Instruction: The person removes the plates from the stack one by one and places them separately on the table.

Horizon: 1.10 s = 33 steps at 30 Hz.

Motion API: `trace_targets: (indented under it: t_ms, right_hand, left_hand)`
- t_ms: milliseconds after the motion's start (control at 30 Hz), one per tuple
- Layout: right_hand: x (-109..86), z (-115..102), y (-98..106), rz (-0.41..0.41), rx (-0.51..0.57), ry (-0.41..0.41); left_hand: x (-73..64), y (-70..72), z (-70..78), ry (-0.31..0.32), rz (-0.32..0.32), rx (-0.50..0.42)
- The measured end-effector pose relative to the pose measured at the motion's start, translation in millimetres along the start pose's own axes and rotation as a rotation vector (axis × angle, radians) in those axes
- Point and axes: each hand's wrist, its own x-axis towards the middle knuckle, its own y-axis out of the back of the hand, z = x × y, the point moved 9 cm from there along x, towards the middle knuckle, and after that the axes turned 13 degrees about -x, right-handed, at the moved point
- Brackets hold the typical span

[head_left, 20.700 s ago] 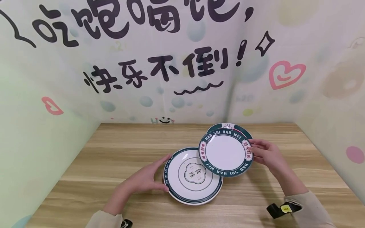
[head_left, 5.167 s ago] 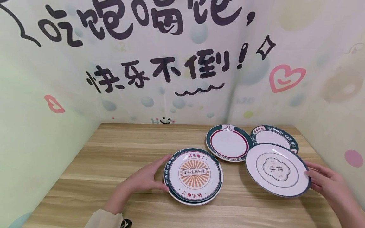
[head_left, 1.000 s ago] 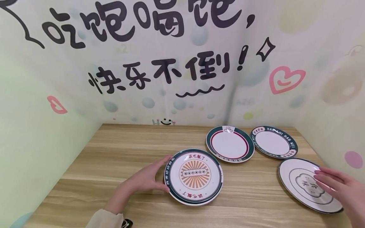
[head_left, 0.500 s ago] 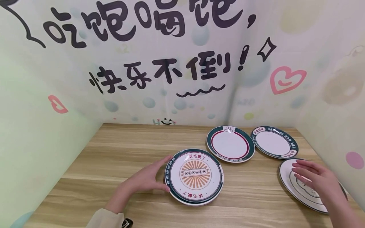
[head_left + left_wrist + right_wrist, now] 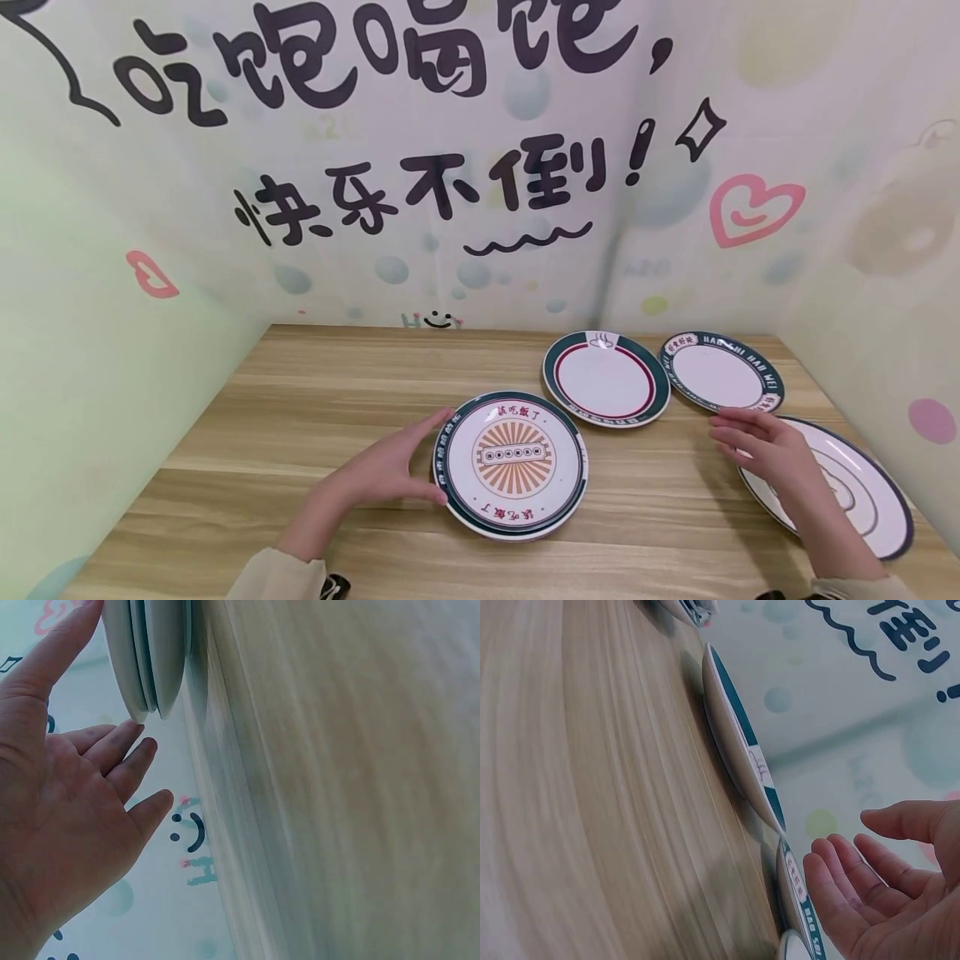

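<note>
The left hand [image 5: 381,468] spread its fingers wide at the left rim of the stacked round white ceramic plates with an orange sunburst [image 5: 513,457], mid-bench [image 5: 337,375]; light contact suited steadying. The empty right hand [image 5: 772,454], fingers relaxed, overlapped the dark-rimmed white plate [image 5: 873,502]; wrist clearance mattered.

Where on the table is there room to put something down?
A big bare patch of table lies behind the left hand, reaching the back wall. Another lies between the stacked plates and the right hand. The right is crowded: three single plates sit close together.
</note>
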Motion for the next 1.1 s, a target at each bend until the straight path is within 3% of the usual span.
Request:
trace_targets:
  t_ms: [133, 533, 800, 1100]
  right_hand:
    - [4.7, -1, -14, 0.007, -0.073, -0.032]
    - [10.6, -11, -62, -0.046, -0.165, -0.011]
    - [13.0, -18, -105, -0.136, -0.234, 0.051]
    - [13.4, -23, -140, -0.190, -0.268, 0.018]
  left_hand:
    - [0.3, -0.2, 0.0, -0.003, -0.001, 0.000]
    - [0.3, 0.3, 1.6, -0.021, 0.004, -0.003]
    - [0.0, 0.3, 1.2, -0.015, 0.000, 0.008]
    - [0.0, 0.2, 0.2, -0.018, 0.003, 0.009]
